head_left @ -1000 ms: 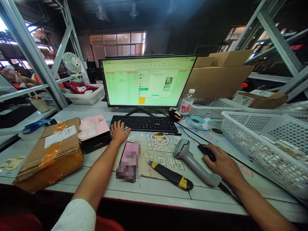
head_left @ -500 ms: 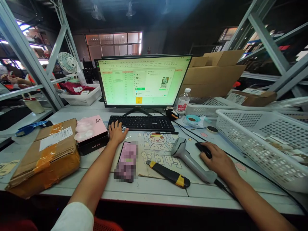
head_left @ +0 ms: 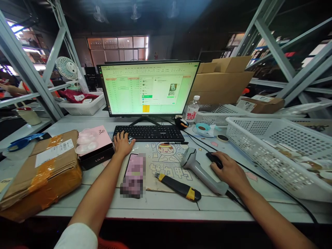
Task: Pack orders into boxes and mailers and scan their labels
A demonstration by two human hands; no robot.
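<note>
My left hand (head_left: 123, 144) rests with fingers spread on the left end of a black keyboard (head_left: 153, 133). On the right, my right hand (head_left: 228, 169) is wrapped over a black computer mouse (head_left: 214, 159). A grey barcode scanner (head_left: 203, 173) lies just left of that hand, its cable running toward my forearm. Nearer the front edge is a black and yellow utility knife (head_left: 178, 187). A phone (head_left: 133, 176), partly blurred out, lies beside my left forearm. Behind the keyboard a lit monitor (head_left: 124, 100) shows a spreadsheet with a chat window over it.
At left sit a taped carton (head_left: 54, 176) and a pink and black box (head_left: 95, 152). White baskets (head_left: 249, 129) line the right side. A bottle (head_left: 192, 110), a tape roll (head_left: 203, 128) and a pen (head_left: 174, 143) are around the keyboard. Metal posts (head_left: 33, 69) frame the desk.
The whole view has shifted slightly, so things appear a little further left. Both hands keep their places on the keyboard and the mouse.
</note>
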